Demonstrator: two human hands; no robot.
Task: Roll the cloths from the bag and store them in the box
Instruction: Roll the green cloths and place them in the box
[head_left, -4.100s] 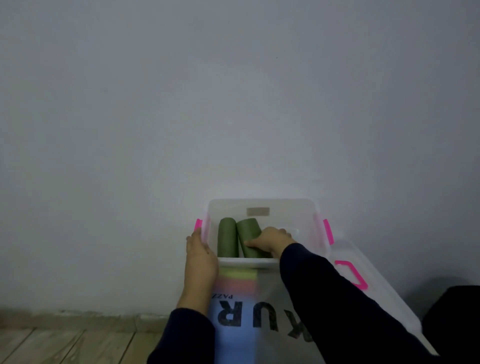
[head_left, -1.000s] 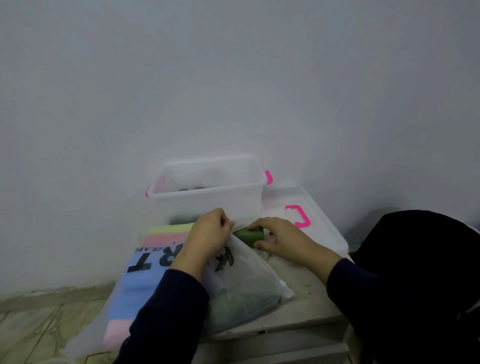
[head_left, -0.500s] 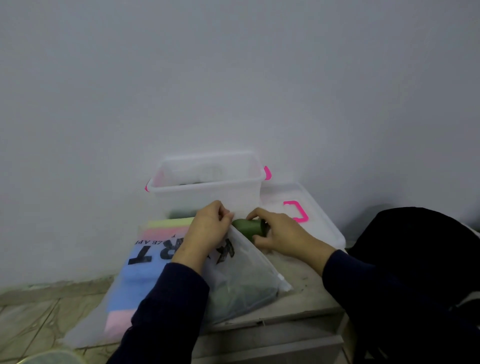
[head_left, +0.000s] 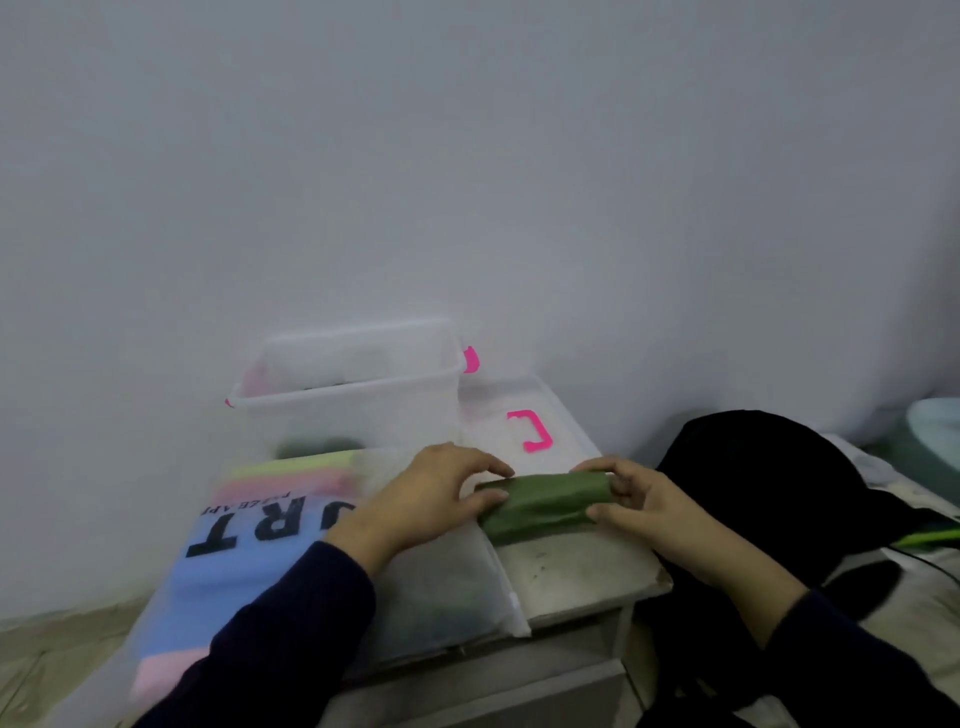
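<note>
Two hands hold one green cloth (head_left: 543, 505) between them — left hand (head_left: 434, 496) pinches one end, right hand (head_left: 636, 501) the other — beside the bag (head_left: 291, 545).

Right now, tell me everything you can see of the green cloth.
The green cloth is a dull olive fabric, soft and slightly creased, gathered into a loose roll lying roughly sideways. It sits just above the worn tabletop, right of the plastic bag and in front of the clear box. The left hand pinches its left end; the right hand grips its right end.
</note>
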